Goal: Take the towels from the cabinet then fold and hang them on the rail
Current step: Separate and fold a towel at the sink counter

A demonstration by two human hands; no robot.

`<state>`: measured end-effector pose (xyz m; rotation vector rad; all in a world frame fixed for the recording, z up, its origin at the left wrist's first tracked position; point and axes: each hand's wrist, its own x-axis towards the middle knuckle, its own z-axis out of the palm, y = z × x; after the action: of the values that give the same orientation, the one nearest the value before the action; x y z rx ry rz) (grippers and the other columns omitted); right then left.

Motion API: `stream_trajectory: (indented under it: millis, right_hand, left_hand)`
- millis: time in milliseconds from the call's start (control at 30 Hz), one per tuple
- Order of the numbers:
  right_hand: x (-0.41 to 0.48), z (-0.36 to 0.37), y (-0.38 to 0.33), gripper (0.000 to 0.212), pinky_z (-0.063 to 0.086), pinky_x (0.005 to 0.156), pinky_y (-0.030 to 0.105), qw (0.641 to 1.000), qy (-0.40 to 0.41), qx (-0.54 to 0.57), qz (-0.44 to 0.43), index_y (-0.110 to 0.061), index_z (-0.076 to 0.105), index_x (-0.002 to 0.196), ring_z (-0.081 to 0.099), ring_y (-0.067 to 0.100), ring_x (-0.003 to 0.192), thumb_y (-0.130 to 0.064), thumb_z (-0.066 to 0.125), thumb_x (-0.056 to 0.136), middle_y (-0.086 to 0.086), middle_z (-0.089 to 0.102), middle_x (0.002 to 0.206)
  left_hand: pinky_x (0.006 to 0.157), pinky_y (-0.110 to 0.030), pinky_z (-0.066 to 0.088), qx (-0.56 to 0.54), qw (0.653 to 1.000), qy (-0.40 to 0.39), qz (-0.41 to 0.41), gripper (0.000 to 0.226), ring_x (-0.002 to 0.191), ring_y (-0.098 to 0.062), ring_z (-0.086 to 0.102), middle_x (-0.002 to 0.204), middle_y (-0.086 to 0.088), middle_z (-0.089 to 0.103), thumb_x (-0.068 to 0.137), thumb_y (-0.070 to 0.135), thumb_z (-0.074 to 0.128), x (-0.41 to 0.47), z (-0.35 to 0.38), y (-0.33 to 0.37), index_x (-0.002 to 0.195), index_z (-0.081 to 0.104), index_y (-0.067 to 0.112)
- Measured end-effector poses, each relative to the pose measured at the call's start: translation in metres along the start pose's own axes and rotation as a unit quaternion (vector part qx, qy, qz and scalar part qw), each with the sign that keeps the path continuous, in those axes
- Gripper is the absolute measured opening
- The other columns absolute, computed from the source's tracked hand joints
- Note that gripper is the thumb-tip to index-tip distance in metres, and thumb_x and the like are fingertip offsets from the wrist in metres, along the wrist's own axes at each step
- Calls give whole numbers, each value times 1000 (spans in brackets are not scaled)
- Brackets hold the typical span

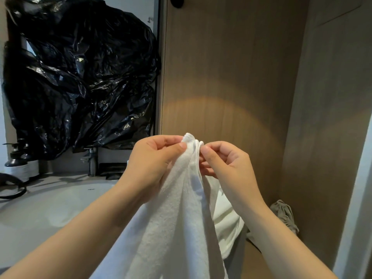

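A skewed fold is judged the likeliest fault: the bunched hem layers of the white towel (pixel 177 218) are held only by fingertip pinches, and should one layer be let slip while the edges are sorted, the corners would be mismatched. The loose length could also be dragged into the washbasin (pixel 60 200) at eight o'clock. No rail is seen, so hanging is judged some way off. The towel's top edge is pinched between the thumb and fingers (pixel 181 147) of the left hand (pixel 155 160) at nine o'clock of the bunch, and by the curled fingers of the right hand (pixel 227 166) at three o'clock. The rest is hung towards six o'clock, between the forearms.
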<state>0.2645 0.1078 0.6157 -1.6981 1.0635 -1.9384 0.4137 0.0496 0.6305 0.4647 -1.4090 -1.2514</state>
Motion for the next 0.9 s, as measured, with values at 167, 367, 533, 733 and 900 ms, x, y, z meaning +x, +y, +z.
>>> stream_trajectory:
  millis: [167,367,533,733,900]
  right_hand:
    - [9,-1,0,19,56,60,20,1000,-16,24,-6,0,63,99,71,15,69,-6,72,84,0,74,77]
    - [23,0,10,18,52,67,19,991,18,-123,-46,-23,71,84,62,8,78,-31,82,73,0,68,87]
    - [29,-1,18,20,44,59,11,988,1,-146,-58,-19,66,77,55,-1,65,-33,80,77,-15,62,71]
    - [36,4,23,20,49,63,16,991,5,-124,-40,-21,69,75,59,3,69,-36,81,74,-12,66,72]
    - [37,6,31,19,49,63,14,998,-15,-68,4,-20,69,79,64,3,73,-35,79,74,-11,71,79]
  left_hand:
    - [79,-42,58,0,999,-5,33,13,84,-31,72,93,-17,74,85,8,69,6,-4,0,95,75,11]
    - [73,-34,61,-10,999,-7,48,15,80,-27,72,92,-15,75,85,5,67,11,-5,-9,98,74,8]
    - [80,-37,58,7,999,22,49,14,80,-24,71,92,-14,75,85,4,69,18,-7,-17,98,73,7]
    - [73,-22,57,25,997,5,74,10,81,-17,73,88,-8,76,82,6,73,19,-8,-22,91,75,10]
    - [75,-23,58,-4,998,2,63,14,81,-17,72,90,-9,76,83,6,71,19,-10,-25,97,73,7]
